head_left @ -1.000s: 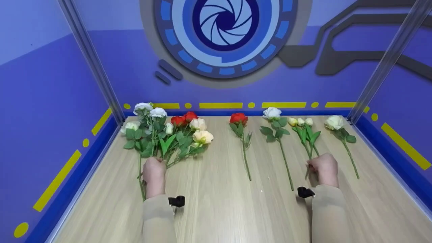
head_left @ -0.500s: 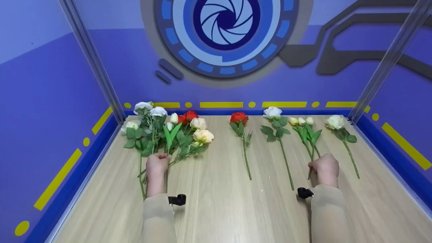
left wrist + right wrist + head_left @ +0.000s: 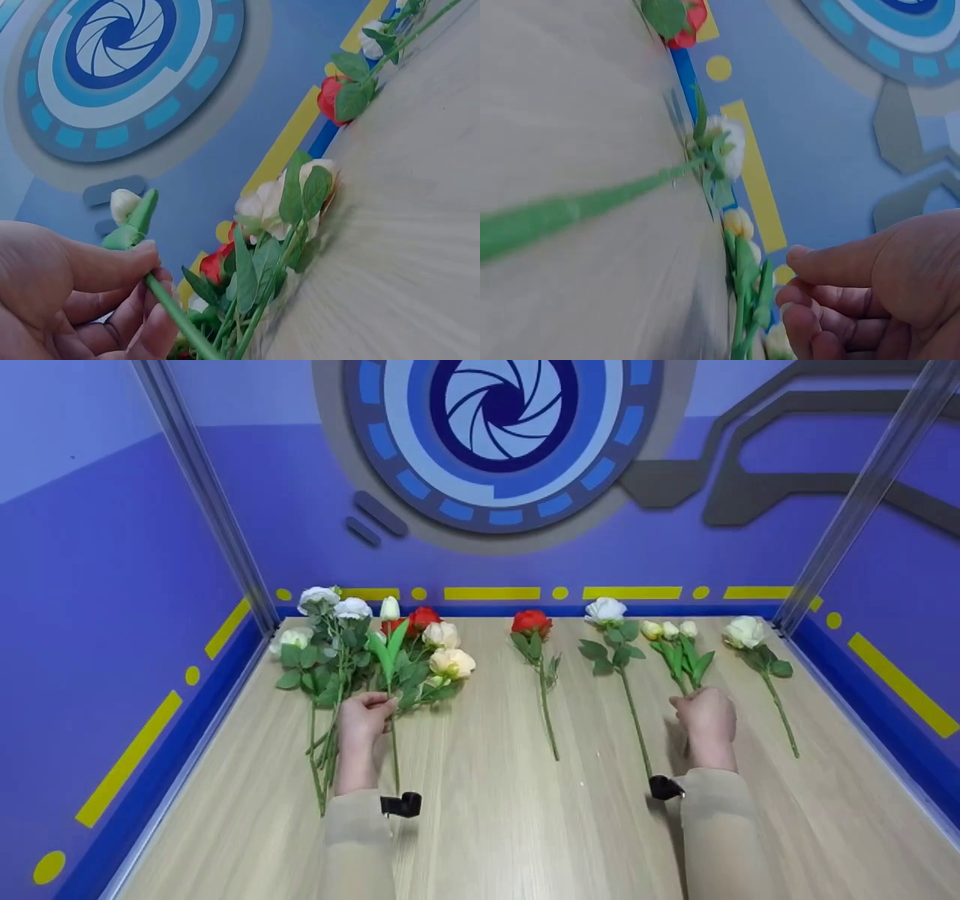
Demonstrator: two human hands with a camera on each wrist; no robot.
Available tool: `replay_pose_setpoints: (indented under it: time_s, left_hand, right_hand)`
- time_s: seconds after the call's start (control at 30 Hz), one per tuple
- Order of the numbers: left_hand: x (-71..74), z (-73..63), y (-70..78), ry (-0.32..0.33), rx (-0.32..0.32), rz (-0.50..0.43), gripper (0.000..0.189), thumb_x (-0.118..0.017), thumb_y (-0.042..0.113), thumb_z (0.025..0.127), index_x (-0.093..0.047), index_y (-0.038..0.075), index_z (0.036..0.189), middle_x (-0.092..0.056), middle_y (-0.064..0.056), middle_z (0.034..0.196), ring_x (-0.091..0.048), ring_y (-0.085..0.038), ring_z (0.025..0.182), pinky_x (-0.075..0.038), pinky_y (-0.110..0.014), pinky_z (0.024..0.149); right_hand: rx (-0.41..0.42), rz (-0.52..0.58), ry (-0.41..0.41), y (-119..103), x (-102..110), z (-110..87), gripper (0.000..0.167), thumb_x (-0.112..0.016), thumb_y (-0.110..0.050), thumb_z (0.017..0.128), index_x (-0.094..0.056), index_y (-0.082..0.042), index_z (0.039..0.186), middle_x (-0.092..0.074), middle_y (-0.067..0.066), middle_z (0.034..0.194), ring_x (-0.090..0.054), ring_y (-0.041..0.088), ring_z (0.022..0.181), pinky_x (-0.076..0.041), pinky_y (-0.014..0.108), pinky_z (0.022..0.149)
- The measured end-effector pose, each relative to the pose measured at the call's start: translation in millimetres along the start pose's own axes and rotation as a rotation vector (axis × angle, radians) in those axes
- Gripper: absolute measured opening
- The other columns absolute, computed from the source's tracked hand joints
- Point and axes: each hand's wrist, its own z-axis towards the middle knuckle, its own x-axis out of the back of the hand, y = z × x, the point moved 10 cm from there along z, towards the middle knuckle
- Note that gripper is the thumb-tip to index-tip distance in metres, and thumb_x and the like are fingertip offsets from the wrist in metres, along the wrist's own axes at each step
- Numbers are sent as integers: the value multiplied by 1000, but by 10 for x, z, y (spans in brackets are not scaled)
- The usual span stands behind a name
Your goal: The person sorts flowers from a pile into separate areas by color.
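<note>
In the head view my left hand [image 3: 364, 729] pinches the stem of a white tulip [image 3: 389, 608] between thumb and fingers. The tulip points away from me in front of a bunch of flowers. In the left wrist view its green stem [image 3: 180, 315] crosses my curled fingers. My right hand [image 3: 706, 726] is over the stems of several pale tulips [image 3: 677, 651]. In the right wrist view its fingers are loosely bent, with nothing between them and the thumb. Those tulips lie just beside the fingertips there.
White roses [image 3: 319, 600], red roses [image 3: 426, 617] and peach roses [image 3: 451, 664] are bunched at the left of the wooden table [image 3: 480, 825]. A single red rose [image 3: 531, 622], a white rose [image 3: 605, 610] and a cream rose [image 3: 744, 631] lie apart. Blue panels [image 3: 285, 525] surround the table.
My left hand has drawn the white tulip to the right from the bunch, its head now farther up. My right hand has shifted slightly forward and left over the tulip stems.
</note>
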Motion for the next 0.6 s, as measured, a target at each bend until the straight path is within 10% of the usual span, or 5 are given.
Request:
replay_pose_setpoints:
  time_s: [0.6]
  left_hand:
    - [-645,-179,279,-113,-117,-199,23,-74,0,92,-65,-11,110,-65,-8,85,-69,-13,66,-59,-23,55]
  right_hand:
    - [264,187,-172,-1109,-710,-438,18,-69,-16,98,-76,0,97,-75,14,85,-67,15,68,-54,27,60]
